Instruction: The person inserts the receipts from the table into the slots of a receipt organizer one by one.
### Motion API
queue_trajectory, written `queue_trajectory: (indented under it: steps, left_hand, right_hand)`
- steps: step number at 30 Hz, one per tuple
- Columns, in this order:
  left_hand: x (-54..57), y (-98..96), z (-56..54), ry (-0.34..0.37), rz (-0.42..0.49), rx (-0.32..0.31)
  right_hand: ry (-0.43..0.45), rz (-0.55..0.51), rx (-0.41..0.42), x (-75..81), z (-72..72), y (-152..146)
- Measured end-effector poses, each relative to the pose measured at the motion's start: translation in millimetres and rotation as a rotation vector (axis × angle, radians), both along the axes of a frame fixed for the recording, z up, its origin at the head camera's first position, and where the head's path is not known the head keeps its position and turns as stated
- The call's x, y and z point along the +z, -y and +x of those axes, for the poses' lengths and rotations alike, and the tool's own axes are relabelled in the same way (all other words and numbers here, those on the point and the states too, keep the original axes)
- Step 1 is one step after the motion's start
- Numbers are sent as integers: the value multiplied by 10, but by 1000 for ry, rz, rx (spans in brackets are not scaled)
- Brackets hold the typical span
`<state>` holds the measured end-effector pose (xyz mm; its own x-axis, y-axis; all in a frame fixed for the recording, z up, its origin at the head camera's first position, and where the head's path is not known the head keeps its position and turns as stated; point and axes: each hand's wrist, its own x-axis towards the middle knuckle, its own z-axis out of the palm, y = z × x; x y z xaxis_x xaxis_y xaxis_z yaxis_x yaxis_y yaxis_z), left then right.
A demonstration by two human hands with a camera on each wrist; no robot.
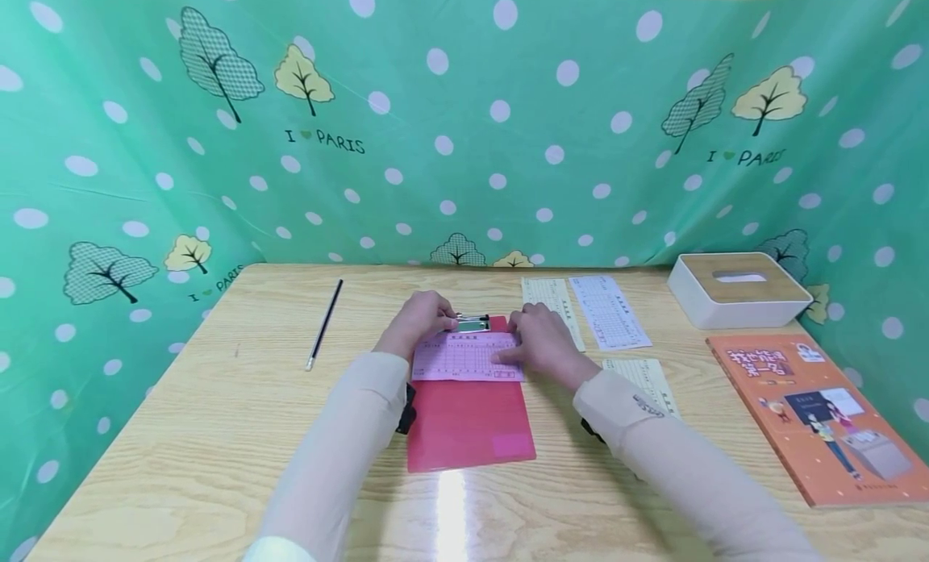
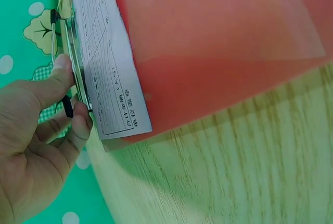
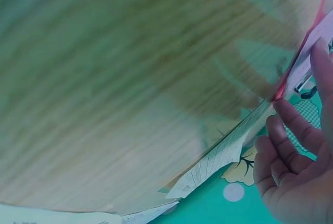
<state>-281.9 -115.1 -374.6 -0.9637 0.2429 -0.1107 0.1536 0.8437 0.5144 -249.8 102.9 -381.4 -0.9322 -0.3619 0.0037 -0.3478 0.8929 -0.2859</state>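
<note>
A red clipboard (image 1: 470, 429) lies on the table with a metal clip (image 1: 473, 323) at its far end. Across its upper part is a pink printed form (image 1: 457, 360), its top edge up at the clip. My left hand (image 1: 424, 320) pinches the clip, thumb on the wire lever (image 2: 53, 42) and fingers on the other side, as the left wrist view shows. On the right side, my right hand (image 1: 544, 340) holds the form's edge at the clipboard, thumb on the paper and index fingertip by the red edge. The other right fingers are bent, seen in the right wrist view.
Several printed slips lie to the right: a yellowish one (image 1: 555, 300), a white one (image 1: 610, 312) and another (image 1: 642, 376) partly under the right forearm. Further right are a tissue box (image 1: 740, 312) and an orange book (image 1: 820, 417). A pencil (image 1: 324, 324) lies left.
</note>
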Motion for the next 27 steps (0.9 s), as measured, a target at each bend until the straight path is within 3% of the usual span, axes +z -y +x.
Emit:
queue_trajectory:
  steps: [17,27]
  left_hand:
    - [16,0,4,-25,-20,-23]
    - [22,-9,17,-30,-42,-20]
  right_hand:
    - [-126,119,1,-2,-46,34]
    - [-115,131,5,11,-73,65]
